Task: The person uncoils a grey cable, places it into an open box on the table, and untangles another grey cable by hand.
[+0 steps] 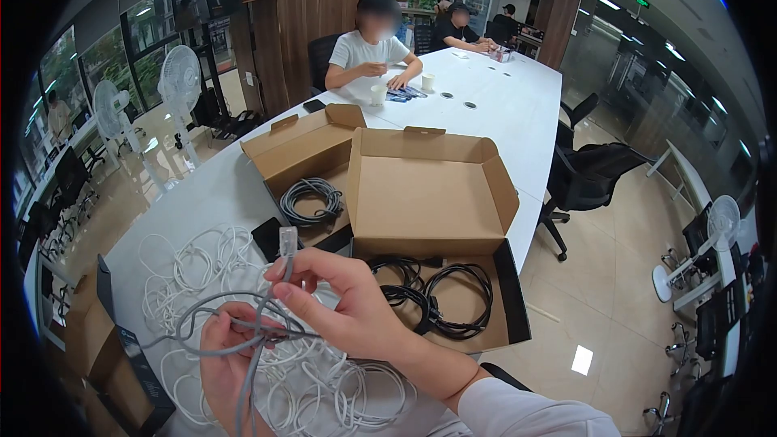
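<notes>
A grey network cable (212, 307) runs in loose loops between my two hands, its clear plug (288, 241) pointing up. My right hand (344, 299) pinches the cable just below that plug, thumb against fingers. Lower and to the left, my left hand (227, 364) has its fingers curled round the cable's loops. Beneath both hands, tangled white cables (202, 263) spread over the white table (194, 202). Just beyond, a coiled grey cable (312, 201) lies in an open cardboard box (303, 154). Coiled black cables (457, 301) lie in a second open box (433, 186).
Another open box (129, 356) stands at the left table edge. A dark flat object (271, 236) lies by the grey coil's box. Across the table sits a person in a white shirt (372, 53), near paper cups (378, 95). A black office chair (595, 170) stands to the right.
</notes>
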Demonstrator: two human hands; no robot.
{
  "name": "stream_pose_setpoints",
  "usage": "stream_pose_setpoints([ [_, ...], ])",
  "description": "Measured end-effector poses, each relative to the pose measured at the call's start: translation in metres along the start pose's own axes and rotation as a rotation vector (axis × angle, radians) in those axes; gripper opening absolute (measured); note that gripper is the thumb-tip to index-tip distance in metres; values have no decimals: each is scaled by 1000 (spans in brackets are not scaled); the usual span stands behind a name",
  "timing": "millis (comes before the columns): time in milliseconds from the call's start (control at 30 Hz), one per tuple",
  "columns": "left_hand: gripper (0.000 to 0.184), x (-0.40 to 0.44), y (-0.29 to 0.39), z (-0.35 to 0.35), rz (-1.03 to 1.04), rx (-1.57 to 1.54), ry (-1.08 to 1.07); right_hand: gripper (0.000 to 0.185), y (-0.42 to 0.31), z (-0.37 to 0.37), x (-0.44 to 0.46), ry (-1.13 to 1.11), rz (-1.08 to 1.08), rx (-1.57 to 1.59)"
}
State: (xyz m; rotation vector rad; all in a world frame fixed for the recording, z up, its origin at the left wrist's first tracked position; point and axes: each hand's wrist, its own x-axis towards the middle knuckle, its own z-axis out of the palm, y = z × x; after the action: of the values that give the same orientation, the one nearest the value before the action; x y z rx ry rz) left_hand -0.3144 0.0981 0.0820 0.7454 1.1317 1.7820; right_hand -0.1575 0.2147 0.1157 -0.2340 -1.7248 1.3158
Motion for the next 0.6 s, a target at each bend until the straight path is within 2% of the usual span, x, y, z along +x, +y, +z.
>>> stream_pose_setpoints([
  [200, 33, 5, 1, -2, 61, -62, -56, 20, -2, 2, -2, 17, 12, 34],
  [400, 30, 9, -1, -10, 117, -125, 94, 25, -1, 1, 0, 64, 13, 1],
  [433, 29, 9, 1, -13, 129, -151, 59, 22, 4, 5, -1, 134, 4, 55],
  [600, 29, 11, 4, -12, 170, -157, 85, 20, 10, 7, 2, 132, -11, 84],
])
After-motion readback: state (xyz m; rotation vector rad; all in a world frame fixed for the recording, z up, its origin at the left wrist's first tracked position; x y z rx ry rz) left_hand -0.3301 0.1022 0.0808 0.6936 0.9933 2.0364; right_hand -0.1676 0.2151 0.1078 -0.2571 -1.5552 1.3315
